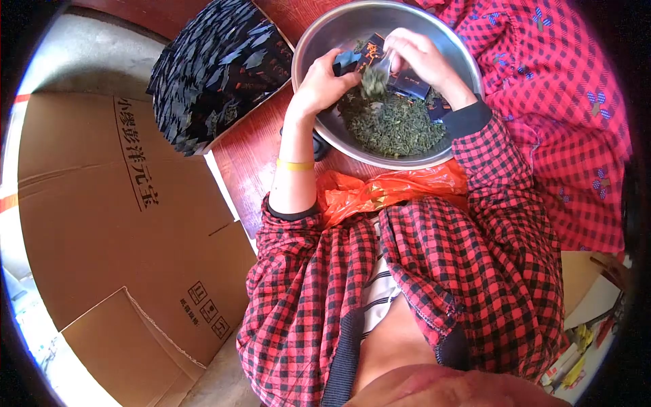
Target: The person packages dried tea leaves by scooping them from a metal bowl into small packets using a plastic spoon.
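A wide metal basin [380, 161] holds loose dried green leaves [400, 129] that look like tea. Several small dark blue packets [411, 84] with orange print lie among them. At the basin's left side, my left hand [324, 85] is closed on a dark blue packet [347, 60], its thumb pointing toward the middle. My right hand [422, 60] reaches in from the right, fingers pinched on a small, pale, see-through scoop [375, 80] with leaves in it. The scoop is blurred, so its exact shape is unclear. It is close to my left thumb, above the leaves.
Left of the basin, a box [220, 71] is heaped with many dark packets. A large open cardboard carton [135, 237] stands at the left. An orange plastic bag [386, 188] lies before the basin. Red checked cloth [556, 115] covers the right side. The table [247, 163] is reddish.
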Action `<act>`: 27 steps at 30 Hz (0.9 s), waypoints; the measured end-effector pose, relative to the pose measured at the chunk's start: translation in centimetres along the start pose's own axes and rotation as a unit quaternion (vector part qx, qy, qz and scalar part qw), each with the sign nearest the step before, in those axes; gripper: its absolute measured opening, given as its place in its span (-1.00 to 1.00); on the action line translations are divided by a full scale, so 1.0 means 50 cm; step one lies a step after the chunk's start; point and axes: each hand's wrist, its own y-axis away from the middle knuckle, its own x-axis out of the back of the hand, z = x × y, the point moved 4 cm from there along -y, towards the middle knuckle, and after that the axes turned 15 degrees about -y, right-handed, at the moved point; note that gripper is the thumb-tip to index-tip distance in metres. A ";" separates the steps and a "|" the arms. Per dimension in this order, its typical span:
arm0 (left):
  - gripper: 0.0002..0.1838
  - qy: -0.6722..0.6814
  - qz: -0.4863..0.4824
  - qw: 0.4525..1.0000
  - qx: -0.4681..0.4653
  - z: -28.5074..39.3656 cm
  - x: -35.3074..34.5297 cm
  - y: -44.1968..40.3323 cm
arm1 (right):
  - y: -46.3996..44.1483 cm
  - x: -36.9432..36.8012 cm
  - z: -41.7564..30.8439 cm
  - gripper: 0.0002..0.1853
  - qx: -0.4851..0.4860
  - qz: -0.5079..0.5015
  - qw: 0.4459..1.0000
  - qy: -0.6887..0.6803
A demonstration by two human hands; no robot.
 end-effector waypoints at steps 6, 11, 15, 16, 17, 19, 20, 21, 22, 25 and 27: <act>-0.49 0.058 -0.069 0.996 -0.006 0.006 -0.009 0.005 | 0.009 0.019 -0.029 -0.70 0.159 0.154 0.975 0.007; -0.49 0.095 -0.101 0.990 0.010 0.003 -0.015 0.006 | 0.029 -0.039 -0.053 -0.80 0.243 0.086 0.960 0.108; -0.47 0.110 -0.090 0.990 -0.016 -0.005 -0.019 0.002 | 0.041 -0.061 -0.080 -0.87 0.362 0.055 0.893 0.261; -0.47 0.091 -0.093 0.992 -0.008 -0.006 -0.018 0.002 | 0.044 -0.057 -0.085 -0.87 0.378 0.068 0.885 0.262; -0.47 0.091 -0.093 0.991 -0.008 -0.005 -0.018 0.002 | 0.046 -0.054 -0.088 -0.87 0.393 0.082 0.877 0.264; -0.48 0.078 -0.095 0.992 0.006 -0.008 -0.018 0.001 | 0.048 -0.057 -0.089 -0.88 0.383 0.080 0.881 0.266; -0.48 0.078 -0.094 0.992 0.006 -0.008 -0.018 0.002 | 0.050 -0.059 -0.089 -0.89 0.372 0.079 0.885 0.268; -0.48 0.069 -0.089 0.994 0.002 -0.002 -0.015 0.004 | 0.049 -0.071 -0.087 -0.89 0.359 0.047 0.885 0.293; -0.48 0.060 -0.084 0.995 -0.003 0.003 -0.013 0.007 | 0.046 -0.084 -0.084 -0.90 0.346 0.015 0.882 0.319; -0.49 0.056 -0.076 0.995 -0.023 0.010 -0.010 0.009 | 0.040 -0.091 -0.069 -0.90 0.337 -0.010 0.888 0.311; -0.50 0.055 -0.080 0.995 -0.016 0.004 -0.013 0.008 | 0.036 -0.078 -0.062 -0.89 0.334 0.029 0.899 0.281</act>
